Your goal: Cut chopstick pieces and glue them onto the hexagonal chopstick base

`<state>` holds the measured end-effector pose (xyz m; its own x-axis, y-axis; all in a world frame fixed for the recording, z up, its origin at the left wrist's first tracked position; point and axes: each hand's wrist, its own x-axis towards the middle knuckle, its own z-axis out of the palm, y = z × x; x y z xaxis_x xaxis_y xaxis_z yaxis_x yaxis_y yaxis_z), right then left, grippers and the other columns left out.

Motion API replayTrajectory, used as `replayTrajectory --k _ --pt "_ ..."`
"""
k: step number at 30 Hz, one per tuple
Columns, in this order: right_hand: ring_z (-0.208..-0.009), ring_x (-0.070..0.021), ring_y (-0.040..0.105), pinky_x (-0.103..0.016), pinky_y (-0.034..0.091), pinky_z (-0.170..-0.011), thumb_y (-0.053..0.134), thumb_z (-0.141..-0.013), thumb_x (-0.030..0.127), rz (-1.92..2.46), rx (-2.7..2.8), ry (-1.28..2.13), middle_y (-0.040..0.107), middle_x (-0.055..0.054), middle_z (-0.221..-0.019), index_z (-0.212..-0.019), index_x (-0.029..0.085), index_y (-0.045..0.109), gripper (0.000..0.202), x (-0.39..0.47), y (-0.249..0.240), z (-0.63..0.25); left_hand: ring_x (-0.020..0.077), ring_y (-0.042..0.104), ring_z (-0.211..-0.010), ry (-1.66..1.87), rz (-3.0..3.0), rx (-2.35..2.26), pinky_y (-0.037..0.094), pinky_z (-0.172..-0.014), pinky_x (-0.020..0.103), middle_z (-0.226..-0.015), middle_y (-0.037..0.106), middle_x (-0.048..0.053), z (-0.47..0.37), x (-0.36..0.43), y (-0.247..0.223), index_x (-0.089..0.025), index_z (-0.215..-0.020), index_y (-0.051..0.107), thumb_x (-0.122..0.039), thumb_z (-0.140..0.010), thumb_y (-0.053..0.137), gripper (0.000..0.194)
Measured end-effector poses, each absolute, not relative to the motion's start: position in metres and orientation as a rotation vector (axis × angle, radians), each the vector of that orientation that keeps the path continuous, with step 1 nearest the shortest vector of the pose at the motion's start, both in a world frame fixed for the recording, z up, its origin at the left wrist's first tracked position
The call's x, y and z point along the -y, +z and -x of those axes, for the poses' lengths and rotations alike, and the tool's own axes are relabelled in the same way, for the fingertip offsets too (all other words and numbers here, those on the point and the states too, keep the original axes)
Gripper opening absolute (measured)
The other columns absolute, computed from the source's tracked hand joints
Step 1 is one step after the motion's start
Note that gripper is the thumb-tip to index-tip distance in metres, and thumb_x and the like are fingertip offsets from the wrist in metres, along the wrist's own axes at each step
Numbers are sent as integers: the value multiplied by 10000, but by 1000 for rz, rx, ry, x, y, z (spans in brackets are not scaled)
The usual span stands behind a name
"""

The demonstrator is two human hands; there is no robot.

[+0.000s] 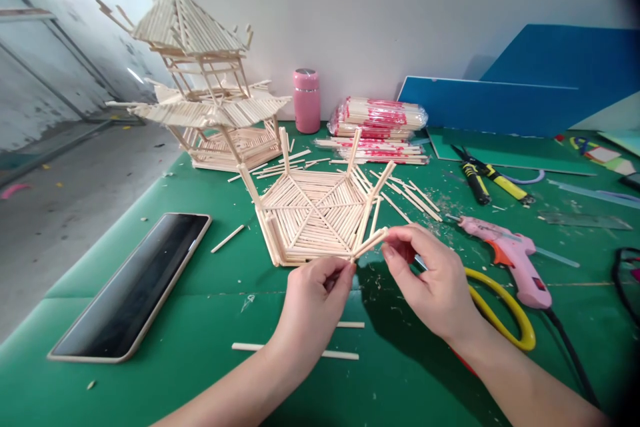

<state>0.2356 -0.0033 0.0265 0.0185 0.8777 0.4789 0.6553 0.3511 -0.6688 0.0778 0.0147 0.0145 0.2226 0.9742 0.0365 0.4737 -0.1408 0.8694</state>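
Note:
A hexagonal base of wooden sticks (pixel 315 208) lies on the green table, with stick posts rising from several corners. My left hand (pixel 320 293) pinches the base's near edge by its front right corner, thumb and forefinger together. My right hand (pixel 430 273) has its thumb and fingers at the outer end of a short stick post (pixel 371 244), which leans up and right from that corner. Its inner end lies close to my left fingertips. Loose sticks (pixel 340 354) lie on the table, partly behind my left wrist.
A stick pavilion (pixel 205 113) stands at the back left, beside a pink bottle (pixel 307 101) and wrapped stick bundles (pixel 380 120). A phone (pixel 135 287) lies left. Pliers (pixel 493 177), a pink glue gun (pixel 515 257) and yellow-handled scissors (pixel 523 327) lie right.

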Motion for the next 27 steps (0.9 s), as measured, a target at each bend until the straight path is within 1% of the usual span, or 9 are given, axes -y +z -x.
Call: replayTrajectory --k 6,14,22,27 --pt "-637 -107 478 -239 406 -594 508 -794 133 1361 1718 332 518 8 -738 -865 185 541 94 2 25 -235 111 489 -473 811 -1699 -1355 365 -452 195 -498 575 3 -77 -15 15 -130 -616 630 -250 -767 495 236" --pt "-643 -105 471 -241 404 -600 504 -794 119 1352 1735 345 512 8 -738 -857 178 542 95 3 25 -235 110 482 -472 829 -1697 -1369 371 -448 195 -511 583 10 -79 -17 15 -124 -616 639 -246 -754 509 225" --pt "-648 -100 473 -240 416 -607 511 -785 94 1318 1741 345 520 2 -773 -911 173 537 150 1 22 -235 114 502 -474 851 -1706 -1356 381 -452 196 -497 578 7 -79 -17 14 -122 -629 648 -255 -763 510 234" --pt "-651 -103 490 -250 438 -609 510 -787 98 1281 1739 376 518 -4 -803 -981 179 547 213 4 23 -233 110 507 -472 847 -1732 -1353 387 -458 191 -494 583 0 -78 -17 14 -130 -634 651 -244 -770 509 226"
